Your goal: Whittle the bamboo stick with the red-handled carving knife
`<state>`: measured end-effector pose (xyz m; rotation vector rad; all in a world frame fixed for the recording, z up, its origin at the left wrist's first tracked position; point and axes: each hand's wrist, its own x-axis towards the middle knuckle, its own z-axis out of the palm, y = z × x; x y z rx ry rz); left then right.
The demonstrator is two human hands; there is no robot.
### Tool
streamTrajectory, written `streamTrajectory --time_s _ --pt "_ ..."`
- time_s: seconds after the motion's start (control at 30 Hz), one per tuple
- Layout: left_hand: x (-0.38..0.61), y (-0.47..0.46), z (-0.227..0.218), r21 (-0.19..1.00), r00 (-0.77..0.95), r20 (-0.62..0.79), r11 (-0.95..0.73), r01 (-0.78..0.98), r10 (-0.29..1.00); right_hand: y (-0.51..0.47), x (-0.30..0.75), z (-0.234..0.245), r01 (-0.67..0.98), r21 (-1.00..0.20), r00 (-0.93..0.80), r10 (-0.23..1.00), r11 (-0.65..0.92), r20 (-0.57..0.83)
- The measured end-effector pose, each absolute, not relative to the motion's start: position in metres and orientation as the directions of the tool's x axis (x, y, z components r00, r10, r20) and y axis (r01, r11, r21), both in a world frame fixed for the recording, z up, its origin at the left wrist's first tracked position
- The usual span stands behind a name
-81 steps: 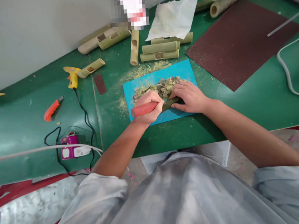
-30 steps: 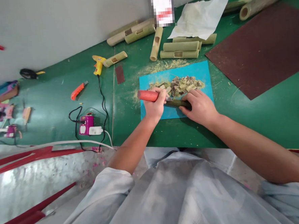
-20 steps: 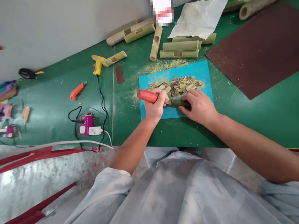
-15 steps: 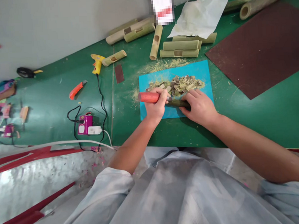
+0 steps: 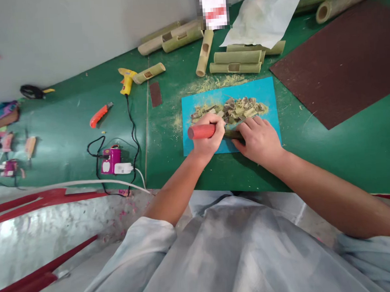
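- Head view, grips. The left hand (image 5: 208, 140) is closed in a fist around the red handle of a cutting tool (image 5: 200, 131). Its blade points toward the right hand (image 5: 259, 140) and is almost wholly hidden between the two. The right hand's fingers are bent over a dark green bamboo piece (image 5: 233, 135) and press it down; the thumb is out of sight.
- Head view, place. The bamboo piece lies across the near half of the blue cutting mat (image 5: 190, 146), toward the near edge of the green table (image 5: 331, 155). A heap of shavings (image 5: 237, 108) lies just behind it on the mat.
- Head view, hazards (judgement). The blade is aimed at the holding fingers, which sit just beside it, so a slip off the hard rind could drive it into them. The piece is round and could roll under pressure. Loose shavings beneath it could let it skid.
- Head view, appearance. The bamboo piece is short, slim and darker than the pale cut bamboo tubes (image 5: 234, 57) near the far edge; most of it is covered.
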<state>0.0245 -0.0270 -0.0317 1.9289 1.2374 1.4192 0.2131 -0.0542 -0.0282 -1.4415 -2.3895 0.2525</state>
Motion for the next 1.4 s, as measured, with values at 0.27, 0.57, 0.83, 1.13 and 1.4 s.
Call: streamTrajectory --time_s 0.27,0.57,0.83,1.13,1.4 --pt "0.037 -0.013 -0.041 0.706 0.055 0.572 -0.526 0.474 0.818 -0.048 0.208 -0.038 0.803 -0.329 -0.440 0.867 0.497 0.236" --pt "0.035 -0.009 -0.048 0.824 -0.059 0.476 -0.422 0.378 0.877 -0.044 0.210 -0.049 0.774 -0.333 -0.466 0.841 0.538 0.277" --pt "0.046 -0.008 -0.035 0.849 -0.126 0.430 -0.354 0.392 0.894 -0.045 0.207 -0.045 0.787 -0.311 -0.477 0.846 0.532 0.240" --pt "0.048 -0.002 -0.040 0.853 -0.163 0.429 -0.339 0.397 0.889 -0.043 0.206 -0.046 0.780 -0.342 -0.467 0.852 0.524 0.238" --pt "0.046 -0.001 -0.040 0.838 -0.151 0.444 -0.350 0.418 0.883 -0.042 0.207 -0.048 0.772 -0.365 -0.462 0.854 0.520 0.240"
